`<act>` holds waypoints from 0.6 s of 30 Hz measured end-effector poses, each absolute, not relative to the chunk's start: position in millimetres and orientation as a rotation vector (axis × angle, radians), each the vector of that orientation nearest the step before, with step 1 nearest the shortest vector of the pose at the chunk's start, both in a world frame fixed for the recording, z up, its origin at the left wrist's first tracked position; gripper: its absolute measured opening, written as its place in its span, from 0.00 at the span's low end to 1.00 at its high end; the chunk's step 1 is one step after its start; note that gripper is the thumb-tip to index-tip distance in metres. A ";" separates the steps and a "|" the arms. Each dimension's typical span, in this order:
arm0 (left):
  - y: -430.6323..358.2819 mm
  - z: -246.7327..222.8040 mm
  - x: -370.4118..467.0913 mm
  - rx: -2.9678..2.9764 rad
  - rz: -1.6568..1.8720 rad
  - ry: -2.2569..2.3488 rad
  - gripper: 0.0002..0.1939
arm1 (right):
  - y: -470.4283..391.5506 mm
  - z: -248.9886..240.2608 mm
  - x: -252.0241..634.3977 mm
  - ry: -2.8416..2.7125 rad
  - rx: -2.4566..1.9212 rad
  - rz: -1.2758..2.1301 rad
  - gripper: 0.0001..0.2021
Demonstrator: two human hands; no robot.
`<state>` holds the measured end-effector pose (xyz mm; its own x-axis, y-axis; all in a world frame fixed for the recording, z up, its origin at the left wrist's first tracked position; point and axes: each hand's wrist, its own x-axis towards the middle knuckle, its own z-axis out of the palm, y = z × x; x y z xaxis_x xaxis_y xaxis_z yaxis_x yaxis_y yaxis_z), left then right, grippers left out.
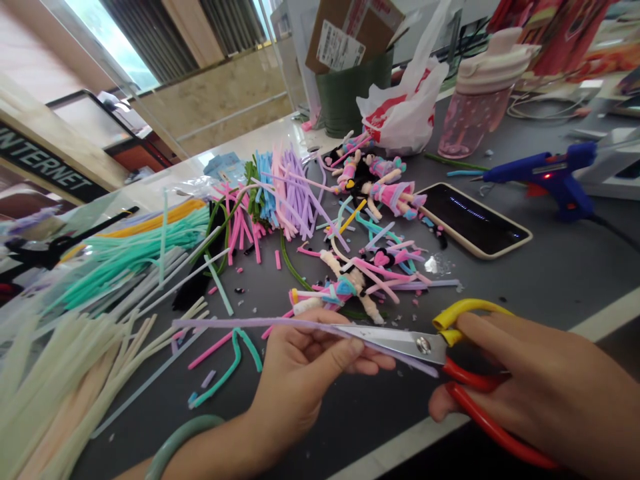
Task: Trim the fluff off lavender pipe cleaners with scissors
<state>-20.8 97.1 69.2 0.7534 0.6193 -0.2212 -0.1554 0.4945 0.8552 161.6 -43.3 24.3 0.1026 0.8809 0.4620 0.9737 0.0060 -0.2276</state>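
Observation:
My left hand [313, 370] pinches a long lavender pipe cleaner [225, 324] between thumb and fingers, near the table's front edge. Its far end points left and its short end shows past my fingertips on the right. My right hand [545, 373] grips scissors [420, 343] with red and yellow handles. Their blades lie along the pipe cleaner, over my left fingers; whether they are cutting it I cannot tell. Just behind my left hand lies a small pipe-cleaner doll [345, 287]. More dolls [390, 193] in pink and purple lie farther back.
Bundles of purple pipe cleaners [300, 193], teal ones [135, 247] and cream ones [55, 393] spread across the left. A phone [475, 220], a blue glue gun [545, 173] with a lit red light and a pink bottle [475, 100] stand or lie right. Scraps litter the middle.

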 end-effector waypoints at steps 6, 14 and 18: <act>98.8 70.1 -21.3 0.951 0.475 0.528 0.07 | -38.8 29.2 163.3 -1.806 -1.885 -0.282 0.28; 101.2 71.9 -21.2 1.026 0.495 0.547 0.04 | -37.7 31.9 170.3 -1.771 -1.817 -0.009 0.18; 101.2 75.5 -21.1 1.089 0.527 0.555 0.04 | -39.1 29.5 168.8 -1.717 -1.923 0.211 0.13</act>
